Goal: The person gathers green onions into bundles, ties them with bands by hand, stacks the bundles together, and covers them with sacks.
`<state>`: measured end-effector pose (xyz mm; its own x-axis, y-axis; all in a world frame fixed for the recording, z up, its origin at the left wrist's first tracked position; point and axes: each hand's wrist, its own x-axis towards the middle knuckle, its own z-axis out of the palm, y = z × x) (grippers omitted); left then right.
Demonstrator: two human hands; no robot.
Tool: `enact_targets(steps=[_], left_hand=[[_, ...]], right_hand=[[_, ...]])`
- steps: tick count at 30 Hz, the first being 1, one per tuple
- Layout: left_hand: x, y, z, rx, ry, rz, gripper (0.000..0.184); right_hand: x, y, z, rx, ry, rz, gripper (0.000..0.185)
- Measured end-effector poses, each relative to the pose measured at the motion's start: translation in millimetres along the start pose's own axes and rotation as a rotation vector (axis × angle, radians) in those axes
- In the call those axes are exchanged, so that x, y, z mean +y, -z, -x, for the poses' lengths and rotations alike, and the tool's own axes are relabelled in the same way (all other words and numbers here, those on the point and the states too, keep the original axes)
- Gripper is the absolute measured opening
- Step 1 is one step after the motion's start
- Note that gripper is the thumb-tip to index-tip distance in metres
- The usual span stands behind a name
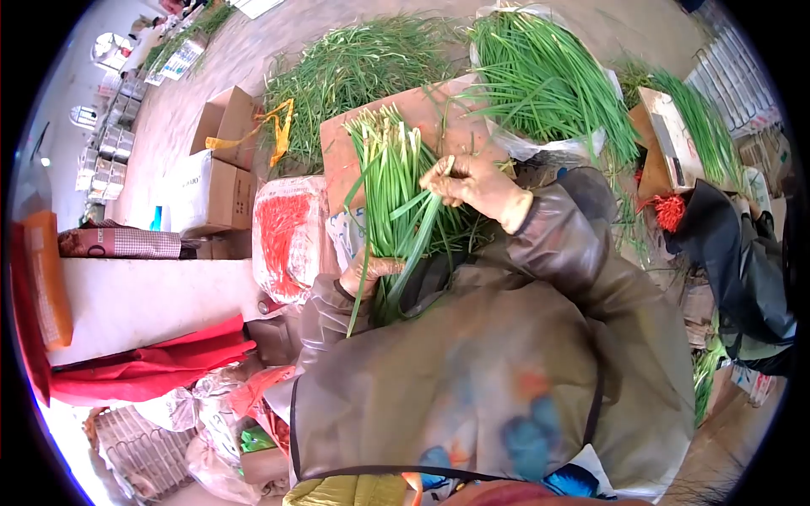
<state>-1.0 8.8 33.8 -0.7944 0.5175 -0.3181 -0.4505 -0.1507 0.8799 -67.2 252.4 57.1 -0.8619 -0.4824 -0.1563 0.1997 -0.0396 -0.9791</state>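
The greens (390, 190) run lengthwise, pale ends toward the cardboard's (460, 126) far edge; left hand (371, 271) wrapped round, right hand (477, 187) pinching leaves (422, 232).

A cardboard carton (229, 198) stood toward ten o'clock; an orange object (46, 282) was noted at nine; a red cloth (156, 364) lay at eight; a green packet (256, 438) sat at seven.

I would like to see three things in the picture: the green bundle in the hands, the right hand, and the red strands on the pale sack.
Green bundle (391, 201): head view, middle of its stalks.
Right hand (479, 184): head view, middle of the hand.
Red strands (283, 228): head view, middle of the pile.
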Motion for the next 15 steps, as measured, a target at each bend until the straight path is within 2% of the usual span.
enact_targets(steps=[1, 3, 5, 6, 7, 8, 9, 10, 11, 12, 14, 15], left_hand=[[1.4, -4.0, 0.4, 0.010, -0.047, -0.024, 0.052], [-9.1, 16.1, 2.9, -0.019, -0.046, 0.067, 0.052], [-9.9, 13.5, 8.1, -0.034, -0.194, 0.125, 0.057], [-7.9, 6.5, 5.2, 0.105, -0.320, 0.037, 0.078], [-2.9, -1.0, 7.4, 0.077, -0.333, 0.122, 0.078], [0.8, -5.0, 10.9, 0.048, -0.346, 0.205, 0.077], [-15.1, 12.4, 14.8, -0.027, -0.268, 0.293, 0.072], [-14.8, 12.7, 18.6, -0.020, -0.264, 0.289, 0.072], [-14.1, 11.4, 20.3, -0.007, -0.293, 0.316, 0.072], [-12.6, 7.8, 19.1, -0.038, -0.293, 0.363, 0.073], [-6.8, 0.6, 16.8, -0.076, -0.283, 0.410, 0.075], [-1.4, -4.1, 14.1, -0.093, -0.220, 0.356, 0.075]], right_hand=[[5.1, 2.7, -4.3, 0.010, -0.015, 0.012, 0.015], [10.2, 2.7, -2.8, 0.017, -0.006, -0.074, 0.015], [7.7, -0.5, 1.6, 0.037, -0.035, -0.218, 0.017], [4.9, 4.9, 1.4, 0.019, -0.039, -0.264, 0.020], [9.9, 23.0, -5.4, -0.049, 0.111, -0.495, 0.024], [16.0, 46.8, -14.8, 0.021, 0.161, -0.615, 0.027], [-1.8, 59.0, -7.1, 0.325, 0.281, -0.477, 0.024], [30.1, 101.3, -26.1, 0.593, 0.588, -0.172, 0.014], [12.1, 105.1, -15.7, 0.819, 0.508, 0.236, 0.012], [8.9, 113.4, -8.4, 0.686, 0.365, 0.158, 0.015], [-16.9, 69.0, -5.7, 0.376, 0.229, 0.030, 0.021], [-21.7, 43.4, -8.7, 0.278, -0.012, -0.013, 0.026]])
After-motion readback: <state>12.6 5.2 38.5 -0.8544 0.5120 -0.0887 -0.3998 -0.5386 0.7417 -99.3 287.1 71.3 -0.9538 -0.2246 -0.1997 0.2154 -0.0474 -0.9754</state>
